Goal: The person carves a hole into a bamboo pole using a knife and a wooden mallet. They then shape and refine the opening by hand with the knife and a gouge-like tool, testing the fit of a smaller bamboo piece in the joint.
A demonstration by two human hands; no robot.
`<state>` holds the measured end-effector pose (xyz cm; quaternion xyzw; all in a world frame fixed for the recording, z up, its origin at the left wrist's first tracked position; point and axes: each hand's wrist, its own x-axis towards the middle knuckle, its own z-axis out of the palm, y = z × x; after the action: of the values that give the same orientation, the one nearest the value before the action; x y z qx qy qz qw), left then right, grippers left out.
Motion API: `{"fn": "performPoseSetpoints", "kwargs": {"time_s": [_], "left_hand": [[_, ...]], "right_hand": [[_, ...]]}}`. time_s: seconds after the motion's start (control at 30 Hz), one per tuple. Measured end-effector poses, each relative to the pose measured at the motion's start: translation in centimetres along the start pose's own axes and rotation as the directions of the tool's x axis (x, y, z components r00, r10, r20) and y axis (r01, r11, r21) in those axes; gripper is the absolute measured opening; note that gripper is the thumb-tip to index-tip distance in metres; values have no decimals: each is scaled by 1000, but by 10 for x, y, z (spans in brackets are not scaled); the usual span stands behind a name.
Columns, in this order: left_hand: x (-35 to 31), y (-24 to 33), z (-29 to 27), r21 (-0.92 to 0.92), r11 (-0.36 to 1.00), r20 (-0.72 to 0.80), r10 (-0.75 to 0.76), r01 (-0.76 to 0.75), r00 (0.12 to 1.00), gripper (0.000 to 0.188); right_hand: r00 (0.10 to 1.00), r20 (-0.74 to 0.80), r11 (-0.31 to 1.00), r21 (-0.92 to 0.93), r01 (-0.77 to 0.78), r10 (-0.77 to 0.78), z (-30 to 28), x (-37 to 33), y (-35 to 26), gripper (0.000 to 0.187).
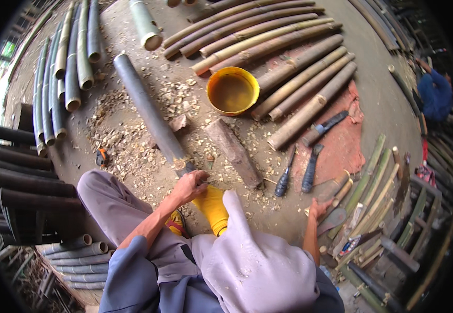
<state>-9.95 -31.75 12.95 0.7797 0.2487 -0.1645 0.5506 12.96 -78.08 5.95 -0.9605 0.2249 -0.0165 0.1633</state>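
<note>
A long dark bamboo pole [151, 107] lies on the ground, its near end in front of my feet. There, my left hand [190, 187] is closed with bent fingers over the pole's end, beside my yellow sock [211, 206]. Pale scraped wood shows on the pole just beyond my fingers. Out to the right, my right hand [317, 208] is closed around a short brown bamboo piece [335, 188] near a heap of split bamboo. The undersides of both grips are hidden. A thick rough wood block [234, 151] lies between my hands, farther forward.
A yellow bucket [233, 91] of murky liquid stands ahead. Two dark-handled blades [311, 168] and a chisel-like tool [285, 175] lie near a red cloth [341, 151]. Bamboo poles [268, 44] are spread beyond. An orange-black tape measure [101, 157] lies left. Another person [435, 94] crouches far right.
</note>
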Motion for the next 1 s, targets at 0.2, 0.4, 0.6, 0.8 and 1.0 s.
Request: {"fn": "performPoseSetpoints", "kwargs": {"time_s": [0.2,0.4,0.6,0.8,1.0], "left_hand": [[-2,34,9,-37,976,-117,210,-216,971,41],[35,102,15,-836,547,-103,-71,-48,992,72],[43,89,-1,-942,226,-287,-163,-247,944,51],[0,77,-16,-70,942,-837,123,-328,533,65],[0,91,-81,517,732,-649,673,-443,356,53]], "right_hand": [[828,142,779,455,432,-542,-58,-95,-135,85],[421,531,665,685,298,-735,-66,-169,-242,74],[174,728,746,628,222,-664,-61,-191,-269,79],[48,638,636,755,160,-769,-72,-183,-290,64],[-321,612,680,546,-489,-723,-98,-181,-360,59]]}}
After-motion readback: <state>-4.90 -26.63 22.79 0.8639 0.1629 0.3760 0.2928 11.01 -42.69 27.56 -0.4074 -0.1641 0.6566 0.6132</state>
